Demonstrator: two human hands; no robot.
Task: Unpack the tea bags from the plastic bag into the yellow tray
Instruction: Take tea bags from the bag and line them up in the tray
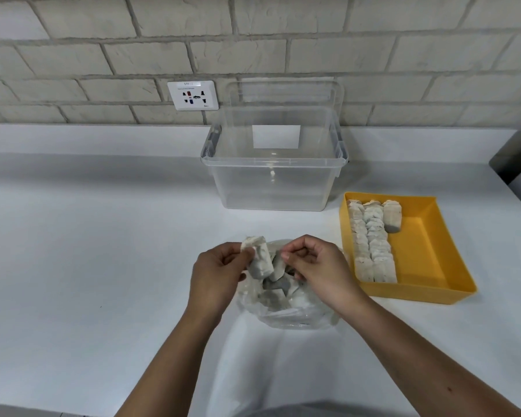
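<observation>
A clear plastic bag [286, 314] holding several tea bags lies on the white counter in front of me. Just above its mouth my left hand [217, 275] pinches the top of a white tea bag [260, 257] that hangs upright. Beside it my right hand [316, 266] has its fingers curled at the bag's opening, thumb and forefinger pinched; what they grip is unclear. To the right sits the yellow tray [427, 251]. Two full rows of tea bags [370, 242] run along its left side, and one more bag starts a third row.
A clear plastic storage bin [274, 164] stands behind the bag, its lid leaning against the brick wall. A wall socket [193, 95] is to its left. A dark object [518, 158] sits at the counter's far right edge.
</observation>
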